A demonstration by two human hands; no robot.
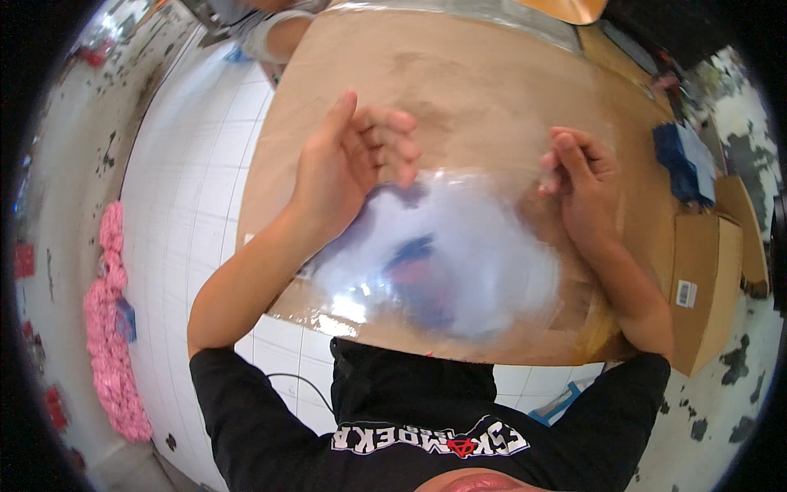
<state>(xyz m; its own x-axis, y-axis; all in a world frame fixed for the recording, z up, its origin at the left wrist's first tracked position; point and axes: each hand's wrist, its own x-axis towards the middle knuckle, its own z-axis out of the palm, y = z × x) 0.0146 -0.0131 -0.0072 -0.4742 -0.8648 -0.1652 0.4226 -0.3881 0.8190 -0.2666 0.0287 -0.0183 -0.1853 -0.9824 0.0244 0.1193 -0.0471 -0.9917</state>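
Note:
A shiny, pale, flat thing (508, 271) with a blue and reddish patch lies at the near side of the cardboard-topped table (475, 74). It is smeared by blur and looks like a plastic bag or sheet; its exact kind does not show. Just beyond its far left edge is my left hand (348, 160), thumb raised and fingers loosely bent apart, with nothing seen in it. Off its far right corner, my right hand (582, 168) has thumb and forefinger pinched together. Whatever may be between those fingertips is too small or too clear to make out.
Another person's arm (287, 37) shows at the far left corner. Right of the table stand an open cardboard box (705, 287) and a dark blue packet (684, 164). A pink bundle (106, 344) lies along the left wall. An orange round thing (566, 6) sits at the far edge.

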